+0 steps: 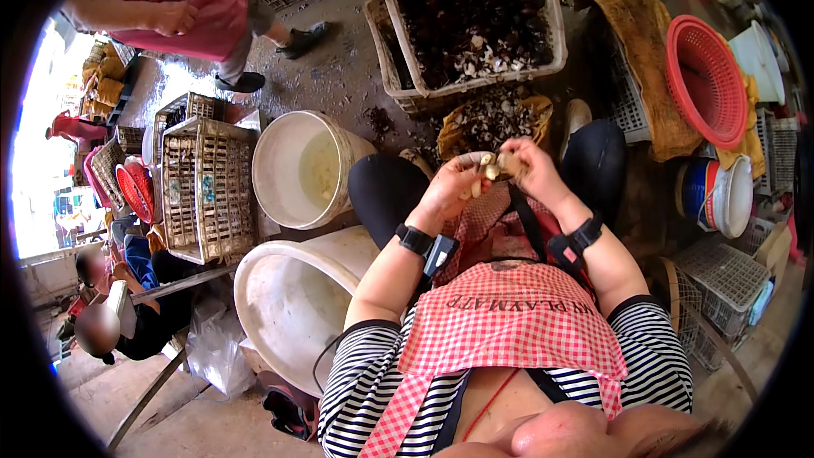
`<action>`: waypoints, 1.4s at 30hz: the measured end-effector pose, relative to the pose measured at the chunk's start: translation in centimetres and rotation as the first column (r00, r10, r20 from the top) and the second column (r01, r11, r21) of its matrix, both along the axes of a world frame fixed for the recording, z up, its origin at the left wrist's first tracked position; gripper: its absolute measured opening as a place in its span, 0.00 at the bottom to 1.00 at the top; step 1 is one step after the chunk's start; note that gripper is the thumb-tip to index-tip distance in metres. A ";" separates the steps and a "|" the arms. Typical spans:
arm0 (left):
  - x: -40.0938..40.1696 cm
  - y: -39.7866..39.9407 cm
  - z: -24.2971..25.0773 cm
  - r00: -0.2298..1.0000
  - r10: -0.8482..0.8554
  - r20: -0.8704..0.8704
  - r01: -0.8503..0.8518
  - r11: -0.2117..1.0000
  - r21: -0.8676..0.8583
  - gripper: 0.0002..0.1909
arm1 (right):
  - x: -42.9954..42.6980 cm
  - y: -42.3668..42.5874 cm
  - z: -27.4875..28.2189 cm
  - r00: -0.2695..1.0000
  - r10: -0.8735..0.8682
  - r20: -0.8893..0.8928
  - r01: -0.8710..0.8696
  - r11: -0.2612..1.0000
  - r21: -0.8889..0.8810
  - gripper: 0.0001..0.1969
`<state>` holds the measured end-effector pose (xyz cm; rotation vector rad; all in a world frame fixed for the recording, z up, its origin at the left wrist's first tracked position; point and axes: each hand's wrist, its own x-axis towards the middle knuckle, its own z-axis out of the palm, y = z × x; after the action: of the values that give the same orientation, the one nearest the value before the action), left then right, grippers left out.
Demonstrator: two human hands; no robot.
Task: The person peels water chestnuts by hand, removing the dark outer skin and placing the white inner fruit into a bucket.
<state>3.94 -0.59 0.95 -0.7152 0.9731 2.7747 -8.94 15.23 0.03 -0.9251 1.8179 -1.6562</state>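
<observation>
My left hand [455, 183] is closed around several small pale peeled pieces [488, 168], with another pale piece low between its fingers. Close beside it, my right hand [531, 164] has its fingertips together on a blurred brownish item [510, 164]; what exactly it is cannot be told. Both hands are above my checked apron, between my knees. Below them on the floor lies a yellow sack [537, 116] covered with dark and whitish peelings [493, 121]. Beyond it, a large plastic crate [556, 63] holds many dark round items, with pale scraps at its near end.
On the left stand a white bucket [267, 172] with cloudy liquid, a large white tub [251, 292] and plastic crates [210, 191]. A person in a red apron [184, 6] stands at upper left. Toward the right are a red basket [706, 83] and a paint bucket [731, 197].
</observation>
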 end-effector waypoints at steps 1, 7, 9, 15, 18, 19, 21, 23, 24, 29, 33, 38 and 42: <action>0.0 0.2 0.4 1.000 -0.020 0.017 0.021 1.000 -0.017 0.12 | 0.8 0.3 1.5 0.997 0.069 0.046 -0.073 0.992 0.100 0.11; -0.1 0.7 1.4 0.994 0.016 0.110 -0.013 1.000 -0.023 0.11 | -0.8 0.7 -3.5 0.947 -0.207 0.246 0.220 0.975 -0.024 0.15; -0.2 0.0 0.1 0.997 0.001 0.074 -0.003 1.000 0.024 0.10 | 0.3 0.7 0.3 0.987 0.152 0.044 -0.154 0.987 0.052 0.16; -0.5 -0.1 1.2 0.998 -0.015 0.055 0.017 0.999 -0.044 0.11 | -1.5 0.9 -3.1 0.940 -0.168 0.295 0.165 0.986 0.037 0.13; -0.1 0.3 1.9 0.995 -0.030 0.098 0.031 0.999 -0.007 0.12 | -0.1 0.8 0.4 0.993 0.098 -0.072 -0.092 0.993 0.077 0.13; 0.0 0.2 1.5 0.996 -0.035 0.082 0.038 0.999 -0.034 0.12 | 0.1 0.9 1.0 0.994 0.105 0.033 -0.109 0.974 0.201 0.14; 0.0 -0.2 0.8 0.998 -0.050 0.046 0.054 0.995 -0.089 0.11 | -2.6 0.7 -1.3 0.967 -0.140 -0.211 0.227 0.851 0.473 0.14; -1.2 -0.3 1.7 0.994 -0.088 0.066 0.099 0.978 -0.185 0.11 | -4.3 2.0 -5.8 0.979 -0.201 0.011 0.185 0.918 0.350 0.15; -0.8 -0.7 0.7 0.995 -0.088 0.045 0.095 0.978 -0.188 0.11 | -2.5 0.7 -3.8 0.992 -0.126 0.014 0.126 0.992 0.020 0.15; -0.3 0.0 1.8 0.994 -0.064 0.087 0.077 0.984 -0.158 0.10 | -2.7 0.3 -2.8 0.981 -0.134 -0.142 0.183 0.886 0.426 0.14; -0.1 -0.5 0.1 0.999 0.040 0.012 -0.039 0.995 -0.097 0.09 | -2.0 0.6 -5.0 0.972 -0.115 0.203 0.093 0.989 0.115 0.11; -0.7 -0.6 0.9 0.994 0.001 0.110 0.029 0.963 -0.268 0.13 | -1.4 0.8 -1.1 0.587 -0.165 0.793 -0.026 0.975 0.222 0.10; -0.9 -0.9 1.2 0.995 0.005 0.103 0.010 0.989 -0.147 0.11 | -1.8 1.5 -1.3 0.577 -0.190 0.794 -0.031 0.967 0.254 0.10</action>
<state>3.04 -1.51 2.14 -0.8674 1.1653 2.6548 -10.72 16.77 -1.32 0.0963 1.3323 -1.4781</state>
